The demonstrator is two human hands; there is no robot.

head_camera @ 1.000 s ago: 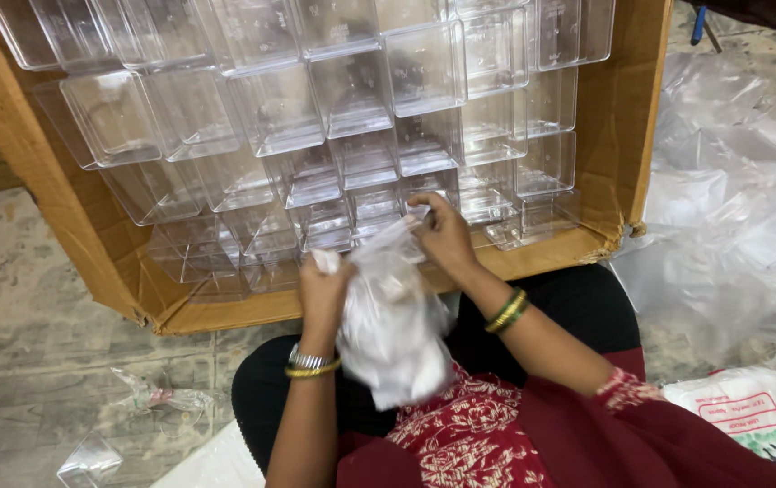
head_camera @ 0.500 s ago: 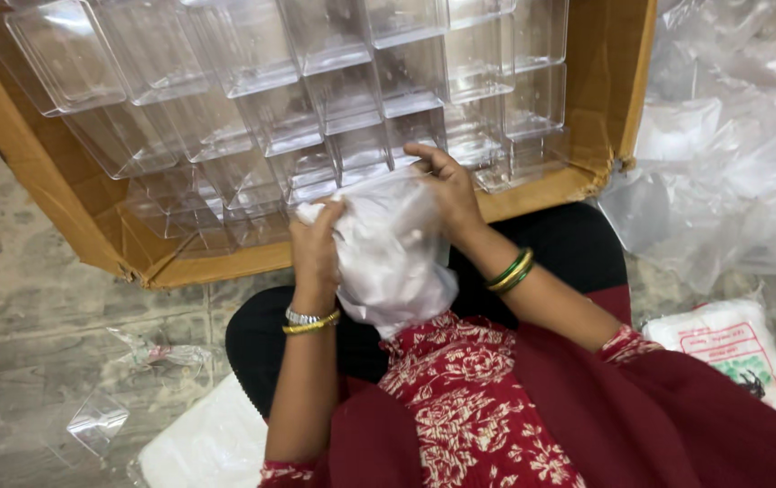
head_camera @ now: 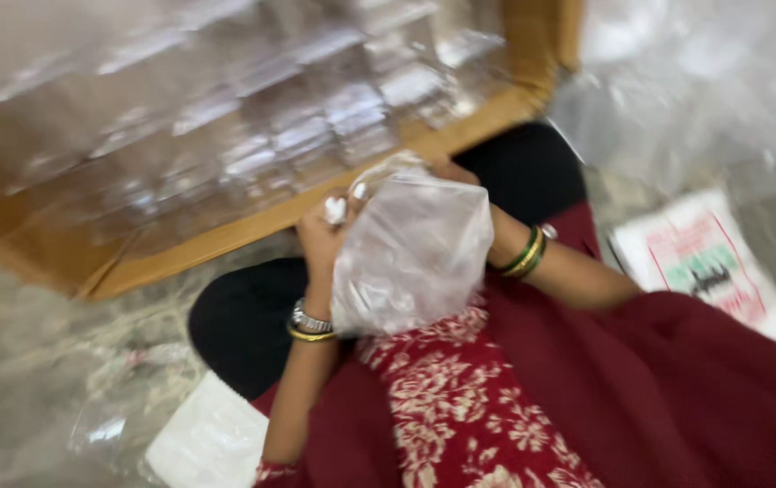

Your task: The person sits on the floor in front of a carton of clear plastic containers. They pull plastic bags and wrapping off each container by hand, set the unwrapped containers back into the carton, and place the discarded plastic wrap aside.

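Head view, blurred by camera motion. A seated person holds a clear plastic bag over the lap, between both hands. The left hand grips the bag's left edge near its top, fingers curled and closed on the film; a watch and a bangle sit at that wrist. The right hand lies behind the bag's upper right, mostly hidden by it; it appears to hold the film, but how its fingers close cannot be told. Green and gold bangles mark the right wrist.

The bag hangs full and puffed, its mouth bunched up between the two hands; what it contains is too blurred to name.

Just beyond the hands stands an open cardboard box, its near wall almost touching the bag's top. Inside it lie rows of clear plastic containers, packed side by side. To the right of the right hand lie loose plastic sheets and a printed sack; below the left hand, a white sheet.

Judged from this frame, the box looks largely filled, while the bag is in hand and not yet set down or placed.
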